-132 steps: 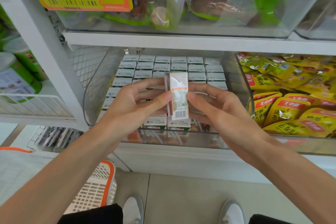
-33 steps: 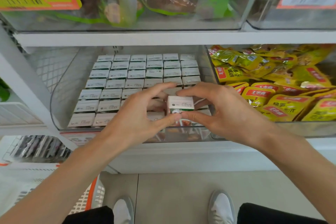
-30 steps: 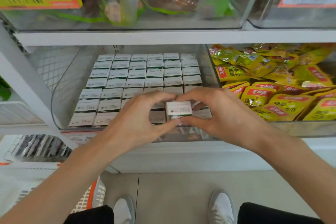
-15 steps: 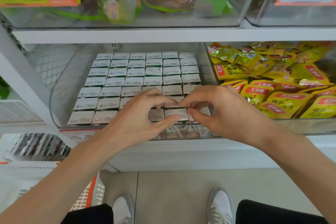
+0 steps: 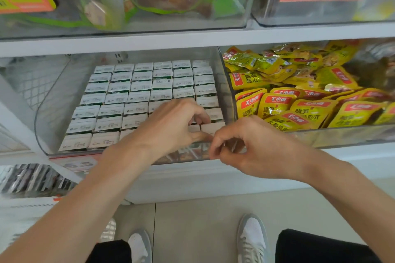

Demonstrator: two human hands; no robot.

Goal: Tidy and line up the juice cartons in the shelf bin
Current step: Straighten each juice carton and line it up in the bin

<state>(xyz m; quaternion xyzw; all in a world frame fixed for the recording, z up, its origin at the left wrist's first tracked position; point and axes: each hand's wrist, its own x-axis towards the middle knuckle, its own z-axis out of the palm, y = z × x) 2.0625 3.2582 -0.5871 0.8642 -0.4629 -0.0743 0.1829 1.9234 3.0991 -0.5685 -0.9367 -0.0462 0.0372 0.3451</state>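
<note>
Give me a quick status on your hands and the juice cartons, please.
Left hand pinches a front-row juice carton. Right hand curled, empty, in front of the clear bin. Other cartons in neat rows; nothing blocking.

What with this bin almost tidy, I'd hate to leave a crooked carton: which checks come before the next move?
1. Rear rows of juice cartons upright and aligned: ok.
2. Front-row carton pinched by left hand level with its neighbours: cannot tell, the fingers cover most of it.
3. Middle of the front row gap-free: cannot tell, the left hand hides it.
4. Right hand free: ok, curled, holding nothing.
5. Yellow snack packets kept out of the carton bin: ok.
</note>
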